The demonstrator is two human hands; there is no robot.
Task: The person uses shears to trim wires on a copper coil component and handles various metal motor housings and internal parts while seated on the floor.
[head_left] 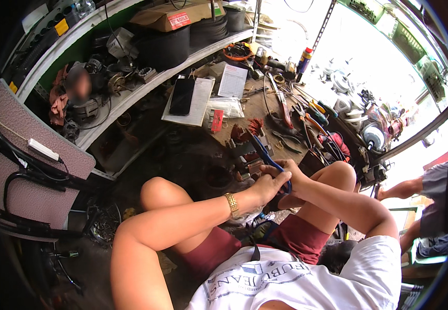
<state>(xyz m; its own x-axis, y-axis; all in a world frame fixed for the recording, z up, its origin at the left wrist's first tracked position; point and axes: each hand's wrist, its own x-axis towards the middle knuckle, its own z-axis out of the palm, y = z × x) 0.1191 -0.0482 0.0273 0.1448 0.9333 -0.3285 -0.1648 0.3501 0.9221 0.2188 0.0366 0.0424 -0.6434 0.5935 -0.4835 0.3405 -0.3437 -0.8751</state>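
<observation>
My two hands meet over my lap, closed and close together. My right hand (296,178) is wrapped round a long blue-handled tool (264,150). Its narrow dark end points up and away; whether it is scissors or pliers I cannot tell. My left hand (271,189), below a gold wristwatch (232,205), is closed with its thumb against the right hand's fingers. What it pinches is hidden. Just beyond the hands are metal motor parts (243,146) with reddish copper wire (255,125).
Pliers (314,120) and other hand tools crowd the bench on the right. A black phone (182,96) lies on papers (203,106) near a red card (217,120). Shelves (203,51) stand left, above a chair (40,160). Another person's leg (407,189) shows at right.
</observation>
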